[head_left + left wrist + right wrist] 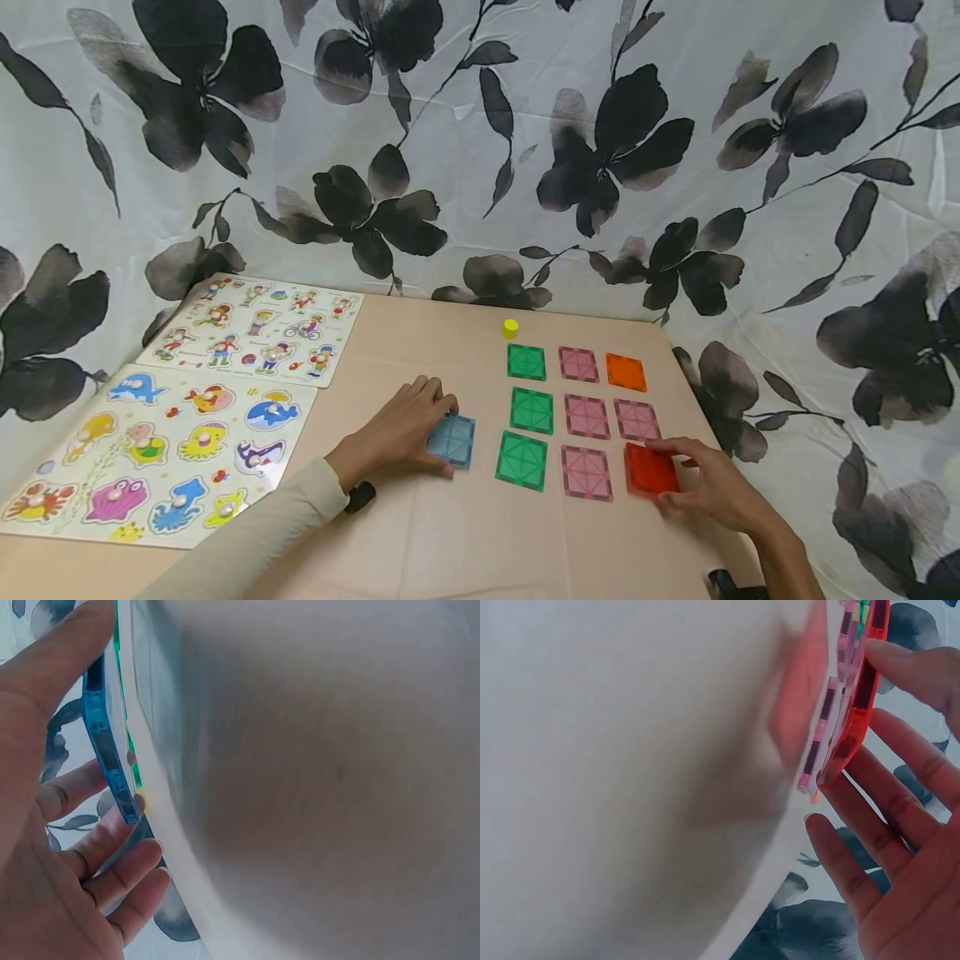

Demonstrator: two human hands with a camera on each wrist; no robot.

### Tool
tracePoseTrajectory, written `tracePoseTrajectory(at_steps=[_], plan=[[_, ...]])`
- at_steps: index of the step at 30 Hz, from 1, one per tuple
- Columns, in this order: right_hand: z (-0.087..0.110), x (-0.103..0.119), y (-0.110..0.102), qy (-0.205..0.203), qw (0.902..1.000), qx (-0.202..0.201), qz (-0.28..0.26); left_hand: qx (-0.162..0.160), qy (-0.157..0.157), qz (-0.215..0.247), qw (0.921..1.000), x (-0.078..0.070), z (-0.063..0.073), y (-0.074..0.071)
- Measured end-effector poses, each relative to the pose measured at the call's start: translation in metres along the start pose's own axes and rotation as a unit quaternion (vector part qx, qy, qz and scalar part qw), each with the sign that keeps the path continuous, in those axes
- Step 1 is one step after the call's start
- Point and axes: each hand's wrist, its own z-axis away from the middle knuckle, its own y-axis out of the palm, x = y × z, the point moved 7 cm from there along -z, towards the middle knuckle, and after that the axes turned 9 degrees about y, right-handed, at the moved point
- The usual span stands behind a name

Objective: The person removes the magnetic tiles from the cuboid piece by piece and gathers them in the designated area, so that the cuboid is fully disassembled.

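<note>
Between thumb and fingers my left hand (401, 429) pinches a clear blue square tile (452, 442), left of the green tiles. In the left wrist view the blue tile (109, 742) is edge-on, held off the table. On the right, my right hand (712, 483) pinches a red square tile (651, 469) by its edge. The right wrist view shows the red tile (861, 705) raised above the table, its tinted shadow below. Green tiles (521, 460) form a column, with pink tiles (587, 472) beside them and an orange tile (626, 372) at the back right.
A small yellow cylinder (510, 329) stands behind the green column. Two sticker sheets, one with sea animals (202, 442) and one with children (258, 325), lie at the left. A flower-printed cloth (480, 167) hangs behind the table (450, 542).
</note>
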Motion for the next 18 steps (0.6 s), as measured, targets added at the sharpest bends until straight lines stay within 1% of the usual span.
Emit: tracePoseTrajectory(at_steps=[5,8,13,18], plan=[[-0.004,-0.008,0.005,0.033,0.9992,0.020,0.014,0.012,-0.004,0.005,0.9999,0.000,-0.001,0.005],[-0.004,-0.009,0.009,0.045,0.9983,0.031,0.020,0.013,-0.002,0.003,0.9999,0.000,-0.001,0.007],[-0.004,-0.006,0.011,0.050,0.9979,0.032,0.026,0.009,0.001,0.002,1.0000,0.000,0.000,0.008],[-0.004,-0.001,0.002,0.071,0.9970,0.018,0.023,0.009,-0.017,0.016,0.9997,0.005,0.001,0.007]])
